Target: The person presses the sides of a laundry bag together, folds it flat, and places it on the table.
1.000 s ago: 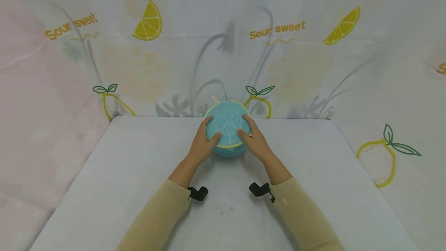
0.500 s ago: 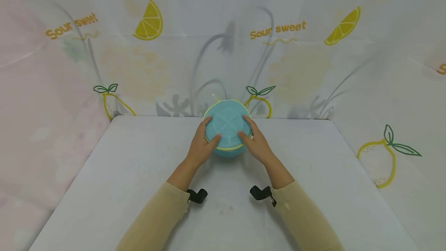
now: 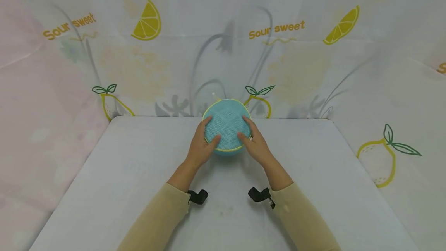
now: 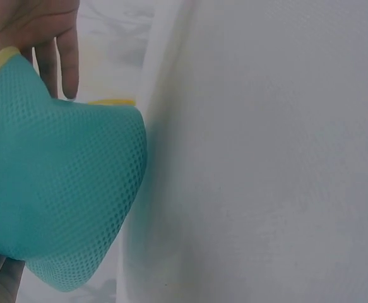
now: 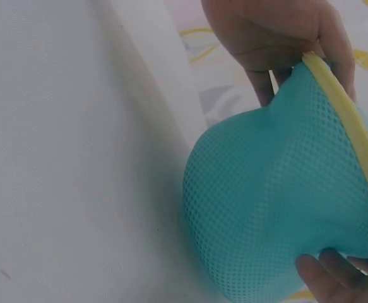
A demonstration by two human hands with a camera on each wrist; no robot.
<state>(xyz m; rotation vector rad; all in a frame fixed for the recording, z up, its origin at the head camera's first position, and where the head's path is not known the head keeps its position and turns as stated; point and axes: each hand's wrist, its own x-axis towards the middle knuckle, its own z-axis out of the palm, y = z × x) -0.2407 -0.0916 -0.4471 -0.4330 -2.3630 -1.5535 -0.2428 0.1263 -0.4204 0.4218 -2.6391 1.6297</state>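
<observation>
A round turquoise mesh laundry bag with yellow piping stands puffed out near the table's far edge. My left hand grips its left side, thumb on the near face. The right hand holds the opposite side in much the same way. A small pale tab sticks up at the bag's top left. In both wrist views the bag's mesh wall bulges toward the tabletop, and the yellow-trimmed rim shows in the right one. Whether its underside touches the table, I cannot tell.
The white tabletop spreads around the arms. Behind and beside it hangs a pale cloth printed with lemons. Black wrist mounts project inward from the beige sleeves.
The bag has tipped slightly, its near face turning up toward the head camera, so less of the lower bulge shows. Both hands keep their hold and have hardly moved.
</observation>
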